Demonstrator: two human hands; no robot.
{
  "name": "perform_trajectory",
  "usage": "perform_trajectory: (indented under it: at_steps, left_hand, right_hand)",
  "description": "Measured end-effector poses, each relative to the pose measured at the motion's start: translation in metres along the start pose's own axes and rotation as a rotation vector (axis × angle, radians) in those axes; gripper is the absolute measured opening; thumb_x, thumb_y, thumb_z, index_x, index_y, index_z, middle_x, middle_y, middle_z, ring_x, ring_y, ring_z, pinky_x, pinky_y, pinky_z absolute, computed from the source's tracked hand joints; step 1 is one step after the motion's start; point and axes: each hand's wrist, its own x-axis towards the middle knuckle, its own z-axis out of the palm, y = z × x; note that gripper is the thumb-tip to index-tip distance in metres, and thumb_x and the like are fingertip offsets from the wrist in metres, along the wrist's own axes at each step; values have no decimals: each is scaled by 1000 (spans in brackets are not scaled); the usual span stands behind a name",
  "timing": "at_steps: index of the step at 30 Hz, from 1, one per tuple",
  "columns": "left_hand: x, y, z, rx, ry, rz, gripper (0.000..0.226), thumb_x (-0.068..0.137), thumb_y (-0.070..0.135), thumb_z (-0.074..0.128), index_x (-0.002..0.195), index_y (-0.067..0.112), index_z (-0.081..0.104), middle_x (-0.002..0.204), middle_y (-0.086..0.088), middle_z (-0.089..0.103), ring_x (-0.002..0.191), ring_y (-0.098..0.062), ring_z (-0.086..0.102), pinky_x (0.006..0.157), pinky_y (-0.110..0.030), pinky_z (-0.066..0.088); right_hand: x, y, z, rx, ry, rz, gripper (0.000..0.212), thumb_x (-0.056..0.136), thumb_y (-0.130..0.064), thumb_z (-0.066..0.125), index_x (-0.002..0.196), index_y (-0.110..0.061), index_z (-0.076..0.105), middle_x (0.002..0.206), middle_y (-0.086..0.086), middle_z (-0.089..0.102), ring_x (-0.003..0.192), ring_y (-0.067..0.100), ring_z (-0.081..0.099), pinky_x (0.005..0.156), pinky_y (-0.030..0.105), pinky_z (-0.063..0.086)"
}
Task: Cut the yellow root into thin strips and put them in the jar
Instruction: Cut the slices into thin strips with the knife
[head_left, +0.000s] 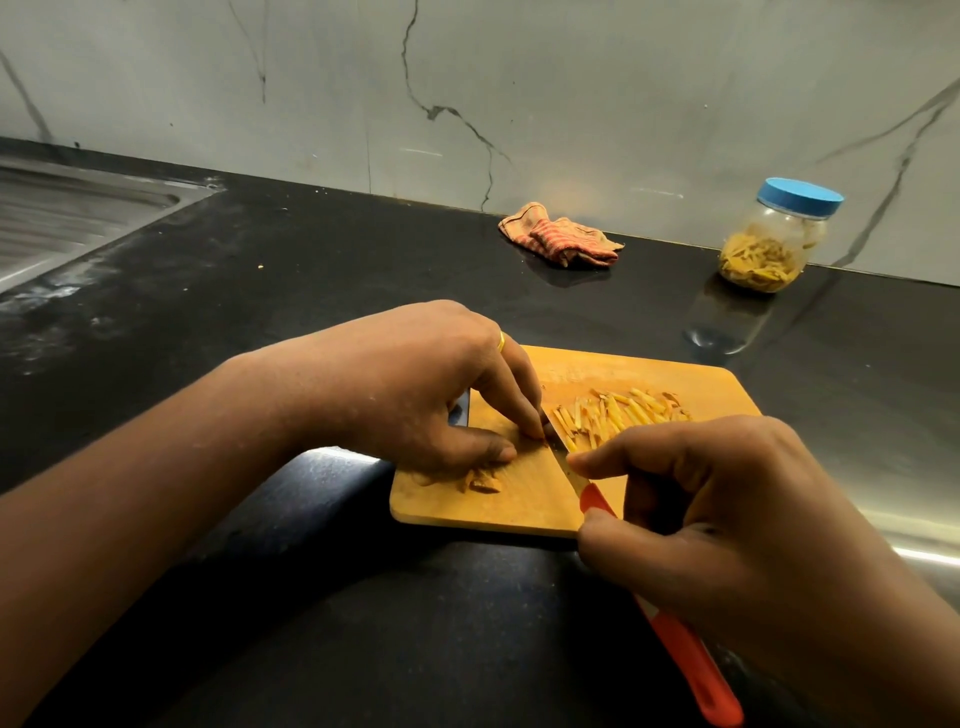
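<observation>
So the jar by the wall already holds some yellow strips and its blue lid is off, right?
Not quite: the blue lid is on the jar, closing it, as the head view shows. The rest holds: the jar stands by the wall and already holds some yellow strips.

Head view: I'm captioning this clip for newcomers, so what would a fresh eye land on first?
First, the wooden cutting board near centre, where the right hand grips a red-handled knife, blade down beside the left hand, whose fingertips hold a small root piece. Right of the blade lies a pile of yellow strips; far right on the black counter stands a blue-lidded jar partly filled with strips.
</observation>
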Motion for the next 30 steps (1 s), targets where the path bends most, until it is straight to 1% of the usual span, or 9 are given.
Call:
perform_trajectory:
  at_steps: [6,9,14,17,20,22,25,27,30]
  left_hand:
    - [0,0,0,-19,10,2,29,89,43,66,118,43,69,120,32,60,115,8,53,97,-13,36]
    - [0,0,1,-10,21,5,29,89,43,67,118,43,70,120,32,61,114,7,54,95,-13,37]
    - [0,3,0,-4,24,-4,29,89,43,67,117,43,70,121,32,62,113,8,53,93,-13,37]
    - [0,3,0,-4,19,-17,29,89,43,67,117,44,70,121,31,61,113,7,53,93,-11,35]
    - [0,3,-1,2,9,-27,29,89,44,67,118,44,69,122,32,60,114,6,53,95,-12,35]
    - [-1,2,-1,3,4,-25,29,89,45,67,118,44,69,123,32,60,115,5,53,96,-14,36]
    - [-1,2,-2,0,-9,-28,30,89,45,66,118,44,69,123,32,59,115,7,51,97,-13,36]
    - [-1,2,-3,-10,-24,-36,30,89,45,66,119,44,68,123,32,59,117,8,50,97,-11,34]
    - [-1,0,-4,-36,-36,-43,30,88,45,66,119,42,69,122,31,59,118,8,50,98,-11,36]
  right_hand:
    - [2,0,2,-44,-17,-2,34,69,-45,61,99,-30,71,64,-21,61,58,1,59,48,7,38]
    - [8,1,3,-93,7,-12,38,71,-46,57,102,-31,71,53,-17,53,64,-7,57,51,6,39]
    - [12,2,1,-105,24,-23,41,70,-48,55,105,-32,70,56,-15,53,71,-5,56,56,10,43]
    - [6,1,0,-96,-10,-19,39,68,-49,57,100,-33,71,56,-15,56,66,-5,57,54,9,42]
    - [-1,3,-3,-101,8,-16,29,66,-45,64,91,-33,73,63,-22,60,55,2,58,44,8,37]
    - [-4,5,-6,-110,28,-13,25,66,-41,67,88,-33,74,61,-16,62,51,6,58,41,10,37]
    - [-4,7,-8,-103,43,-4,27,65,-41,67,89,-32,74,60,-8,63,53,9,59,43,16,43]
    - [-4,8,-8,-106,69,-7,28,66,-43,67,90,-31,74,57,-6,62,54,11,60,44,22,46]
    - [-4,7,-7,-81,99,-19,31,66,-47,64,90,-31,74,56,-6,62,51,11,59,44,22,46]
